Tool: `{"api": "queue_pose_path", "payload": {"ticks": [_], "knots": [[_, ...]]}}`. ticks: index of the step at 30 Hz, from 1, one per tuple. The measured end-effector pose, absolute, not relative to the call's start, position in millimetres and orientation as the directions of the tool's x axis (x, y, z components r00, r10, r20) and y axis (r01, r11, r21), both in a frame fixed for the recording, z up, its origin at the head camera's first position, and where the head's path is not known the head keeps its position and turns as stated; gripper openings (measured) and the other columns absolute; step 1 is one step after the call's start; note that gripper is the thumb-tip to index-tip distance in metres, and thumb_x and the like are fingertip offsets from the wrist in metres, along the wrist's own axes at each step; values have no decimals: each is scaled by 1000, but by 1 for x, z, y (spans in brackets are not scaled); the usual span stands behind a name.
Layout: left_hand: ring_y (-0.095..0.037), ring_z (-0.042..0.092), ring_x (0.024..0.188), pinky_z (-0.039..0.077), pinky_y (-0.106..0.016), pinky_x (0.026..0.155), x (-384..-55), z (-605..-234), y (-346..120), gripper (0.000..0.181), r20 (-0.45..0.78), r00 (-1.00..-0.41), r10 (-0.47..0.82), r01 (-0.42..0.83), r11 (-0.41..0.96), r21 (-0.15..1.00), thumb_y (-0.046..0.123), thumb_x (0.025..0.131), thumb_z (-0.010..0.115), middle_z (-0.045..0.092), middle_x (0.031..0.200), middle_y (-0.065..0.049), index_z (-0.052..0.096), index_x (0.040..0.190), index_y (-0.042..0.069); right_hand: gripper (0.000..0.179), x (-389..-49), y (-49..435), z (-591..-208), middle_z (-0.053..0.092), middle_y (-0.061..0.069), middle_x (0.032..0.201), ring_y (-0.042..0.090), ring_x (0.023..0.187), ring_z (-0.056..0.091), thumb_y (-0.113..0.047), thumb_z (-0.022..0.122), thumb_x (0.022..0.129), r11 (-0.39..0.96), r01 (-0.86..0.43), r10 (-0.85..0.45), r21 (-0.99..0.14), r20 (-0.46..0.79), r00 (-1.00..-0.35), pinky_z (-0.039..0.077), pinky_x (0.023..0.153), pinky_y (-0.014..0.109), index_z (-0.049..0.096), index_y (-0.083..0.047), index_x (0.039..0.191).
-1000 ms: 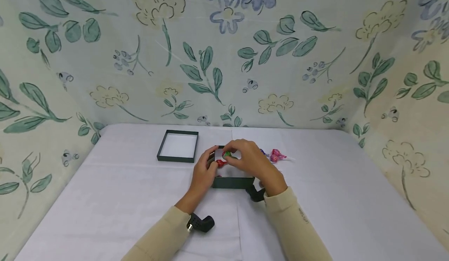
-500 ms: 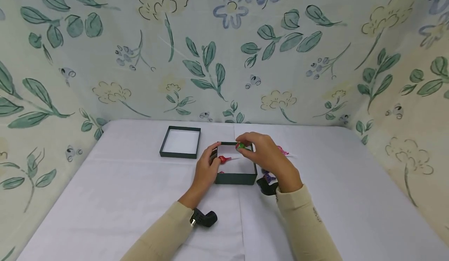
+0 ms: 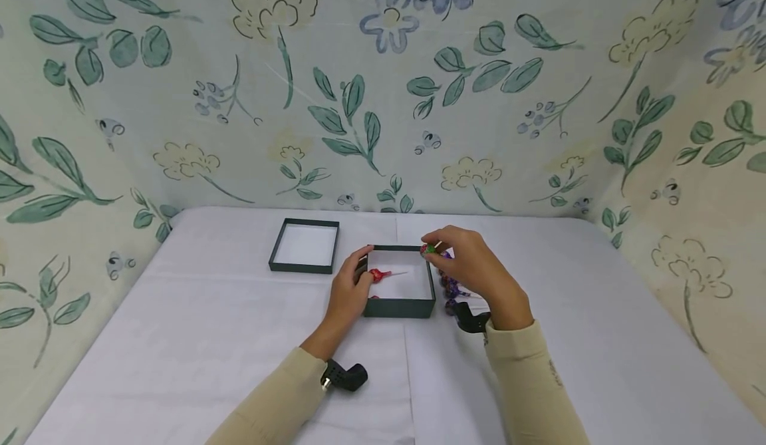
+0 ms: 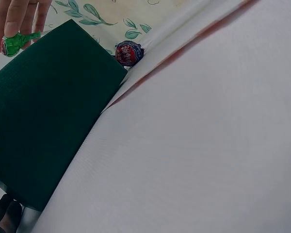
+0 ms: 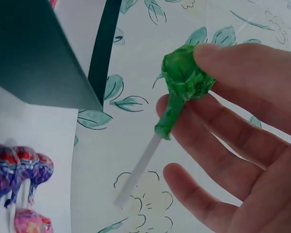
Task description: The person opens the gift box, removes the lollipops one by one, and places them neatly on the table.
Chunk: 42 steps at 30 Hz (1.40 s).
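A green-wrapped lollipop point(image 5: 188, 73) is pinched by its head between thumb and fingers of my right hand point(image 3: 469, 259), its white stick pointing down. That hand is at the far right corner of a dark green open box point(image 3: 399, 308). My left hand point(image 3: 349, 289) grips the box's left wall, thumb at the inner side. Inside the box lies a red lollipop point(image 3: 378, 275) with its stick pointing right; a bit of another red wrapper point(image 3: 374, 297) shows by the near wall. Most of the left hand is out of frame in the left wrist view.
Several purple, blue and red lollipops point(image 5: 20, 170) lie in a row right of the box, with a pink lollipop point(image 5: 31, 221) beside them. A square box lid point(image 3: 301, 269) with a white inside lies back left on the white tablecloth point(image 3: 197, 338). Floral cloth walls surround the table.
My right hand has moved right with the green lollipop, from over the inside of the box to its far right corner. The left hand stays on the box's left wall.
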<state>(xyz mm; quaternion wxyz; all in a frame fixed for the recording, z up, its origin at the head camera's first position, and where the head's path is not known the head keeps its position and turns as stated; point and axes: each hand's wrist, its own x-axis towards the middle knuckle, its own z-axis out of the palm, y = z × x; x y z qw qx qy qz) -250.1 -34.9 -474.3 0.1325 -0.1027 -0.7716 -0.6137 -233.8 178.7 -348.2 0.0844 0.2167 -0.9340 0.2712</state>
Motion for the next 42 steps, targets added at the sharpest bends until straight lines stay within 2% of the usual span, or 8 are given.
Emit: {"api": "queue_pose_path", "payload": {"ticks": [12, 18, 24, 28, 33, 42], "knots": [[-18, 44, 129, 38, -43, 108, -251, -476, -36, 50, 321, -947, -1, 312, 233, 921, 9, 91, 45, 47, 142, 5, 53, 136, 27, 26, -236, 201, -353, 67, 2, 103, 21, 97, 63, -11, 71, 86, 792, -391, -304, -469, 252, -919, 52, 87, 47, 70, -7, 112], [-19, 43, 129, 37, -45, 108, -250, -475, -35, 49, 313, -950, 1, 305, 235, 923, 10, 91, 45, 47, 143, 4, 53, 136, 27, 28, -237, 210, -354, 67, 7, 103, 24, 97, 63, -10, 69, 87, 814, -361, -276, -454, 244, -930, 54, 83, 44, 69, -2, 114], [-20, 46, 128, 39, -43, 107, -250, -476, -35, 49, 336, -942, -6, 327, 222, 919, 6, 91, 45, 48, 142, 2, 54, 135, 25, 26, -238, 218, -355, 65, 8, 104, 24, 94, 63, -9, 67, 89, 813, -299, -243, -500, 176, -954, 57, 76, 39, 67, -3, 114], [-21, 46, 128, 40, -44, 106, -249, -476, -35, 50, 347, -938, -6, 337, 222, 915, 6, 90, 45, 49, 142, 1, 54, 136, 23, 25, -238, 223, -357, 65, 8, 104, 24, 91, 64, -10, 67, 89, 823, -261, -222, -505, 138, -965, 55, 80, 42, 67, -4, 113], [-22, 46, 128, 39, -45, 106, -248, -476, -36, 49, 343, -939, -1, 335, 219, 917, 7, 90, 44, 48, 142, 1, 54, 136, 21, 22, -240, 230, -360, 67, 5, 97, 23, 89, 62, -12, 67, 89, 837, -253, -217, -485, 129, -968, 51, 85, 48, 69, -5, 110], [-21, 45, 129, 39, -43, 107, -248, -474, -35, 50, 335, -942, 0, 327, 217, 920, 6, 91, 45, 48, 142, 2, 53, 137, 23, 21, -241, 239, -361, 68, 7, 99, 27, 96, 62, -12, 67, 89, 853, -237, -217, -464, 96, -971, 54, 80, 45, 70, -4, 108]]}}
